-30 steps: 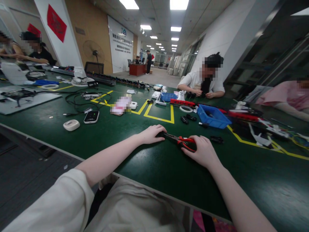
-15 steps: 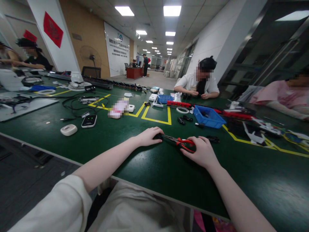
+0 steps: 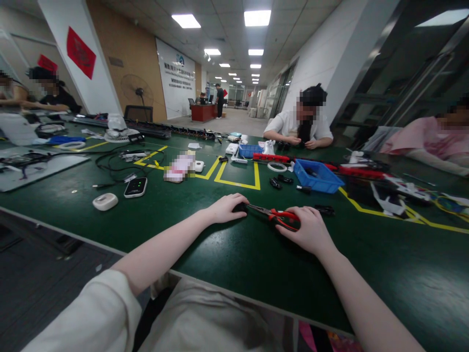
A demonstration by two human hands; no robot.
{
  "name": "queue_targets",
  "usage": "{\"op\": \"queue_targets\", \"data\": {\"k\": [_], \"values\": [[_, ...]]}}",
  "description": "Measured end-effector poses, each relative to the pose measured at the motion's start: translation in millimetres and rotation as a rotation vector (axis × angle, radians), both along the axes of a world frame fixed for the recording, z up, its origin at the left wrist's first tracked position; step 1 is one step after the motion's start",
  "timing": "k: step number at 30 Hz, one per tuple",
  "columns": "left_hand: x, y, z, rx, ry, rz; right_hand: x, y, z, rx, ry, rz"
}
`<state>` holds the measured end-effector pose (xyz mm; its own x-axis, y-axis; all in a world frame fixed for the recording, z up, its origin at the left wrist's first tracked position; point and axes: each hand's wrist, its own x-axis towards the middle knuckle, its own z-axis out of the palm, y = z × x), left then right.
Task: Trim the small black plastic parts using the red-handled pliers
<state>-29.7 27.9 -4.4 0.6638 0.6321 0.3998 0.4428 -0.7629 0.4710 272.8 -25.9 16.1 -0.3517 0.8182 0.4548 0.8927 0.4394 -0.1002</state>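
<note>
Red-and-black long-nose pliers (image 3: 273, 214) are held by the handles in my right hand (image 3: 309, 229), their jaws pointing left. My left hand (image 3: 227, 207) pinches a small black piece (image 3: 240, 207), mostly hidden by the fingers, and the plier tips meet it. Both hands are low over the green table (image 3: 234, 259). Beyond the pliers lie small black parts (image 3: 280, 182), and another black item (image 3: 324, 209) is just past my right hand.
A blue bin (image 3: 317, 176) stands behind my right hand. A white-edged device (image 3: 135, 187), a cream case (image 3: 105, 201) and a phone (image 3: 179, 167) lie to the left. Across the table sits a person in white (image 3: 278, 126); another in pink (image 3: 414, 134) is at right.
The view has tilted slightly upward. My right hand and the plier handles have shifted a little to the right; my left hand has kept its place and grip.
</note>
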Motion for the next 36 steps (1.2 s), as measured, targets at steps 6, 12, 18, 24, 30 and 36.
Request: {"op": "queue_targets", "data": {"k": [6,12,18,24,30,36], "values": [[-0.8,4.8,-3.8,-0.040,-0.042,0.009,6.4,3.6,-2.4,0.017,0.017,-0.009],[-1.1,11.6,-8.9,-0.075,-0.104,0.000,1.7,2.6,-1.1,0.014,-0.017,0.006],[-1.5,12.9,-9.1,-0.093,-0.141,-0.016,1.0,3.6,-4.2,0.023,-0.006,0.012],[-2.0,12.1,-8.6,-0.105,-0.159,-0.022,3.2,5.8,-8.1,0.005,0.000,0.018],[-2.4,11.6,-10.2,-0.119,-0.153,0.005,4.3,6.7,-9.6,-0.008,0.013,0.019],[-2.6,9.5,-8.0,-0.125,-0.138,-0.005,4.1,5.6,-8.8,-0.026,0.029,0.013]]}}
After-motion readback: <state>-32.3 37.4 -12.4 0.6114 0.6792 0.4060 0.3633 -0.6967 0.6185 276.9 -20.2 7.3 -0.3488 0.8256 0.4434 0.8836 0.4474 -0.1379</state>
